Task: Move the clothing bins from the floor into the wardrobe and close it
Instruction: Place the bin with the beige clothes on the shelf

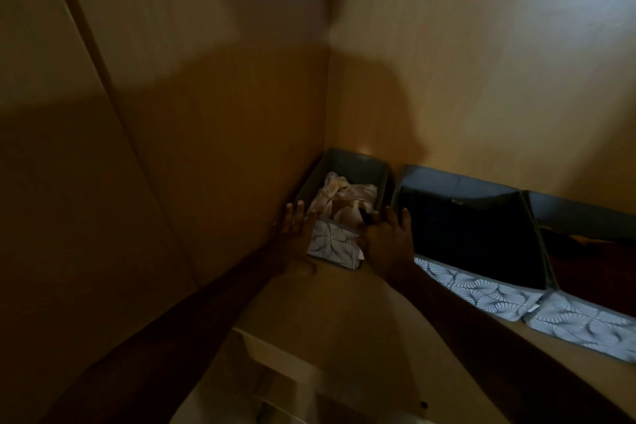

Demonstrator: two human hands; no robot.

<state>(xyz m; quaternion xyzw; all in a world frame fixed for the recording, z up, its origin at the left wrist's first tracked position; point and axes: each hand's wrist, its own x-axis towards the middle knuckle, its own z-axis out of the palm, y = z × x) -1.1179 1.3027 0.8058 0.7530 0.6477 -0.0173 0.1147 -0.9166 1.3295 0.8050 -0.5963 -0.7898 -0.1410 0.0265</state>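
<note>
In the back left corner of the wardrobe shelf (330,303) sat a small bin (335,246), its patterned front panel facing out and its grey walls close against the wardrobe's left side wall (206,148) and back wall (481,79). Pale crumpled clothing (344,200) lay heaped inside it. The left hand (292,231) lay flat against the bin's left side, fingers straight and stretched forward, not curled round anything. The right hand (387,241) was spread open over the bin's right front corner, fingers splayed, pressing on the rim rather than gripping it. Just right of this bin stood a larger bin (475,282) with the same leaf-patterned front, its inside dark, so I could not tell what it held. A third bin (585,327) stood touching that one further right, cut off by the frame edge. All three sat in a row along the back wall. Below the shelf's front edge a pale surface showed, too dim to make out.
</note>
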